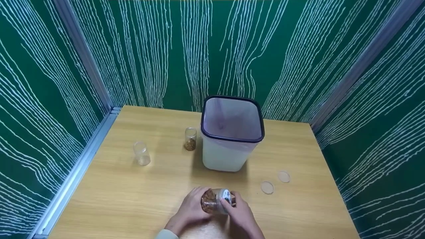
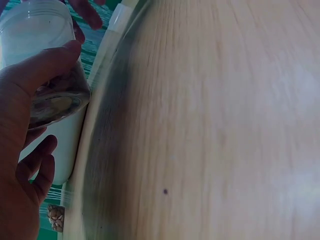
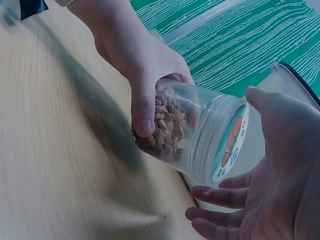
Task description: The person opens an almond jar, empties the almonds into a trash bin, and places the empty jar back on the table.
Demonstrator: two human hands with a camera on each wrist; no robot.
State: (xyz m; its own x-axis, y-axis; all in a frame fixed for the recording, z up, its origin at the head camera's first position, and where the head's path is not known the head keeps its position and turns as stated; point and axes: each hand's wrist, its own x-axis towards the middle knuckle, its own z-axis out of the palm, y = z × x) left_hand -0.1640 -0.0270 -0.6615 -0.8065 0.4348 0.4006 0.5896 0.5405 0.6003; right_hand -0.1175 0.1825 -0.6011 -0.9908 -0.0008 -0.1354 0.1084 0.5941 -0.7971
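Observation:
A clear jar (image 1: 214,205) partly filled with brown nut-like pieces (image 3: 164,122) lies tilted on its side above the table. My left hand (image 1: 192,206) grips it round its base end, thumb across the side in the right wrist view. Its lid (image 3: 233,142) carries a printed label in teal, red and white and faces my right hand (image 1: 241,212). That hand is spread around the lid, fingers loosely extended; in the right wrist view its thumb is by the upper rim and its fingertips (image 3: 202,195) by the lower edge.
A tall whitish bin (image 1: 225,156) with a dark rim stands behind the hands. Left of it is a small clear container (image 1: 190,132) with brown pieces at the bottom, and farther left an empty clear one (image 1: 142,154). Two clear discs (image 1: 267,187) lie to the right.

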